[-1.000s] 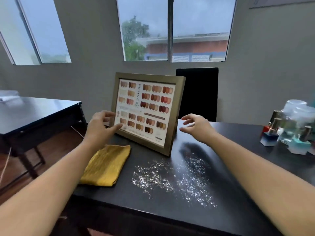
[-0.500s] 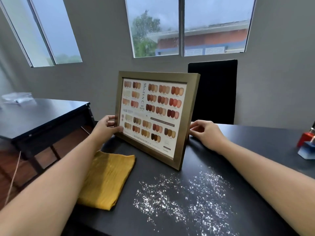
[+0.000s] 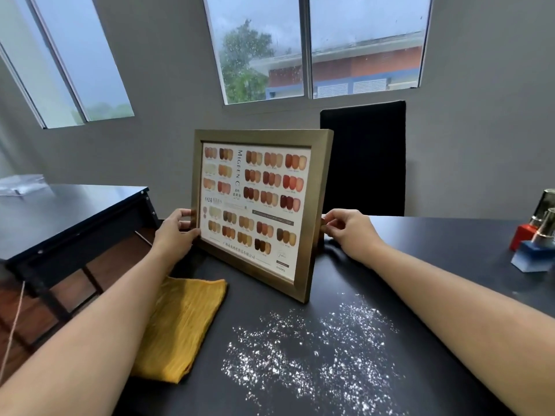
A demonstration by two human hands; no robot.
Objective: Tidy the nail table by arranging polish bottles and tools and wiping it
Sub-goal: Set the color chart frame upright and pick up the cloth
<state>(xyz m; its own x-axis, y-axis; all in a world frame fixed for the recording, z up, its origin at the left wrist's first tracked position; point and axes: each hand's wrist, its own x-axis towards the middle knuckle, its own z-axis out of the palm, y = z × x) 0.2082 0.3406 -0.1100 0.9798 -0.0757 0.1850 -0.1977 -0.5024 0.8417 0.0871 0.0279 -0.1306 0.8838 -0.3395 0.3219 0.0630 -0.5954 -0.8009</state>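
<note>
1. Left hand (image 3: pixel 177 232): the left edge of the frame (image 3: pixel 318 205) is gripped, with the thumb on the front and the fingers curled behind.
2. Right hand (image 3: pixel 348 232): the right edge of the frame is pinched by curled fingers.
3. The frame is held upright at the black table (image 3: pixel 420 265), in front of a black chair (image 3: pixel 363 157); contact with the table cannot be told.
4. A folded yellow cloth (image 3: pixel 183 325) is laid near the frame's lower left corner.
5. White flakes (image 3: pixel 300 349) are scattered on the table near the frame.
6. Polish bottles (image 3: pixel 537 244) are grouped at the right.
</note>
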